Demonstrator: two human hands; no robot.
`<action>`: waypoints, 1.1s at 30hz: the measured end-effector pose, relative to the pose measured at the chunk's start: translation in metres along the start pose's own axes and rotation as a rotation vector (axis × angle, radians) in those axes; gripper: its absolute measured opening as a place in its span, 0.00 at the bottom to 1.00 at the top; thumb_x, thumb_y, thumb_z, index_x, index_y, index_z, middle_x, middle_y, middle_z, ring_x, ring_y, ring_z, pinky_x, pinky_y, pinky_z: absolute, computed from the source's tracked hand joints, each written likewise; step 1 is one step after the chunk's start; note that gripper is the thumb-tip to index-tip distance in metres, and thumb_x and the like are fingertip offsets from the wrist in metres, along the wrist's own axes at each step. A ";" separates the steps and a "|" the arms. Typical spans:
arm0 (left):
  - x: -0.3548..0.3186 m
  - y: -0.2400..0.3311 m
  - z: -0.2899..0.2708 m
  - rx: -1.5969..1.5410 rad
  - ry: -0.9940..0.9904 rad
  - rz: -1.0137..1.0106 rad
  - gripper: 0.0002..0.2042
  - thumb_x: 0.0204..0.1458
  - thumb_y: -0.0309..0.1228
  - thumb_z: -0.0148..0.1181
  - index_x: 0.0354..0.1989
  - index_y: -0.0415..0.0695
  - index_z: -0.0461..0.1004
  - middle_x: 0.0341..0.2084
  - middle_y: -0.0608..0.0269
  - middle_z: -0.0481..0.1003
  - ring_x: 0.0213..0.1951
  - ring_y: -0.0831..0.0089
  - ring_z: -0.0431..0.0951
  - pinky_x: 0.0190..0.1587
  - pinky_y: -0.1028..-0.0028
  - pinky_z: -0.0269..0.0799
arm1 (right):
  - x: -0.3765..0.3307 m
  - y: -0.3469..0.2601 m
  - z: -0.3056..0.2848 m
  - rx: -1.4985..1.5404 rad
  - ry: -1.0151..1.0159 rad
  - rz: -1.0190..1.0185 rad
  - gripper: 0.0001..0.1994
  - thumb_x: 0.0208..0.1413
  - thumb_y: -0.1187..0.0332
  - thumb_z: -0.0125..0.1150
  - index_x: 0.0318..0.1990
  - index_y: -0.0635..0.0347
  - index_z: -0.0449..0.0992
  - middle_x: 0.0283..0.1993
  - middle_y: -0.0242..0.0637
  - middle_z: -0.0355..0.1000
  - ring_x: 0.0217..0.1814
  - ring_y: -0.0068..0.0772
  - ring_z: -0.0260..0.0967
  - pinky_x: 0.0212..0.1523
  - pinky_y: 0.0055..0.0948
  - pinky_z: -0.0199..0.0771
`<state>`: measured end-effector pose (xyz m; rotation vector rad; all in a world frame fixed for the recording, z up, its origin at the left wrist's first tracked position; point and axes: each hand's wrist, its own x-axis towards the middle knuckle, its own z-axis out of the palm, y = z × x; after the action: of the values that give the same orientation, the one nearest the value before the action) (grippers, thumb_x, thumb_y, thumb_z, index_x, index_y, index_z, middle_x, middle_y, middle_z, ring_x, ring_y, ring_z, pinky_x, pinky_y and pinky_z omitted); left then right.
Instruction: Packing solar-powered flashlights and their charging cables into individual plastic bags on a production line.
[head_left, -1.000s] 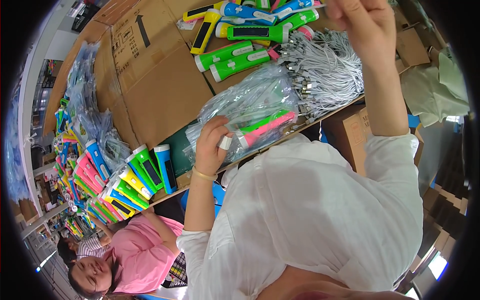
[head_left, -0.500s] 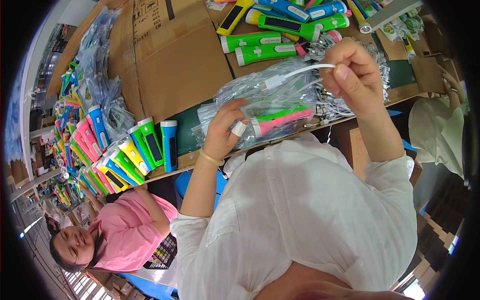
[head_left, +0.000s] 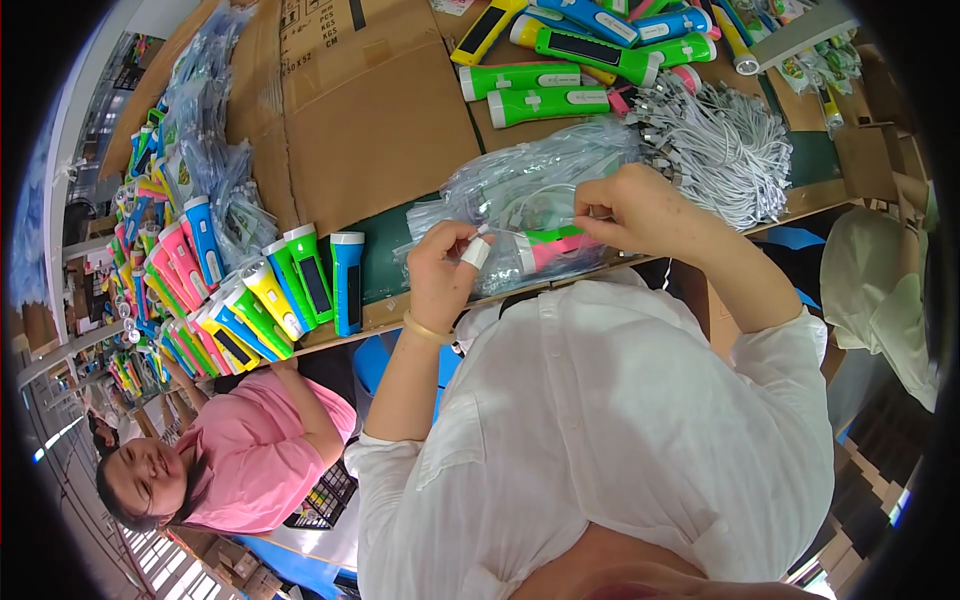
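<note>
A short white USB cable (head_left: pixel 543 192) is stretched in a loop between my two hands, above the clear plastic bags. My left hand (head_left: pixel 442 270), with a white wrap on one finger, pinches one end of it. The fingers of my right hand (head_left: pixel 640 208) are closed on its other side; the exact grip is partly hidden. Beneath and between the hands lies a pink and green flashlight (head_left: pixel 550 250), seemingly inside a clear bag. The stack of clear plastic bags (head_left: pixel 540 160) spreads just beyond it. Right of my right hand is a heap of white cables (head_left: pixel 735 150).
Several flashlights stand in a row at the left, a blue one (head_left: pixel 347 285) nearest me. Green flashlights (head_left: pixel 548 106) lie on cardboard (head_left: pixel 370 130) at the back. More bags (head_left: pixel 205 130) pile at the far left. A person in pink (head_left: pixel 265 440) sits at the left; another person's pale clothing (head_left: pixel 870 270) shows at the right.
My right hand has come down and left from above the cable heap, bringing the cable toward my left hand. My left hand's fingers have closed on the cable's end.
</note>
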<state>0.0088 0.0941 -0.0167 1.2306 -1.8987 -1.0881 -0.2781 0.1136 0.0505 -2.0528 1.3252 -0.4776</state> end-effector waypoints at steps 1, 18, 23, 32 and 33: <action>-0.001 0.004 0.001 -0.044 0.038 -0.004 0.07 0.50 0.25 0.69 0.34 0.38 0.78 0.30 0.61 0.78 0.29 0.73 0.72 0.36 0.75 0.70 | 0.005 -0.002 0.004 0.011 -0.065 0.024 0.05 0.53 0.69 0.65 0.32 0.60 0.77 0.20 0.41 0.73 0.21 0.44 0.73 0.25 0.37 0.69; -0.002 0.018 0.011 -0.105 0.088 0.192 0.06 0.51 0.19 0.63 0.38 0.39 0.80 0.34 0.56 0.80 0.33 0.66 0.79 0.38 0.73 0.76 | 0.037 -0.017 0.050 0.720 -0.160 0.144 0.16 0.60 0.72 0.63 0.53 0.61 0.66 0.33 0.32 0.70 0.32 0.20 0.71 0.31 0.24 0.72; 0.000 0.019 0.011 -0.110 0.115 0.260 0.07 0.50 0.18 0.62 0.37 0.39 0.79 0.33 0.56 0.80 0.32 0.66 0.79 0.38 0.73 0.75 | 0.035 -0.013 0.059 0.577 -0.090 0.105 0.10 0.59 0.69 0.66 0.45 0.63 0.76 0.27 0.32 0.71 0.32 0.20 0.72 0.31 0.24 0.71; -0.013 -0.005 0.015 -0.461 0.264 -0.023 0.05 0.53 0.16 0.62 0.37 0.37 0.76 0.32 0.64 0.76 0.35 0.77 0.75 0.40 0.79 0.71 | -0.001 0.015 0.037 0.131 0.189 -0.032 0.07 0.52 0.71 0.70 0.36 0.63 0.82 0.28 0.38 0.71 0.28 0.35 0.67 0.29 0.33 0.67; -0.014 -0.008 0.013 -0.495 0.238 -0.054 0.05 0.54 0.16 0.62 0.38 0.37 0.76 0.33 0.67 0.75 0.36 0.79 0.74 0.41 0.80 0.71 | -0.009 0.021 0.030 0.143 0.192 0.000 0.06 0.52 0.71 0.70 0.35 0.64 0.82 0.29 0.39 0.72 0.29 0.37 0.69 0.29 0.34 0.67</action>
<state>0.0066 0.1087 -0.0309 1.0704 -1.3192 -1.2791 -0.2779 0.1252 0.0144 -1.9274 1.3590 -0.7638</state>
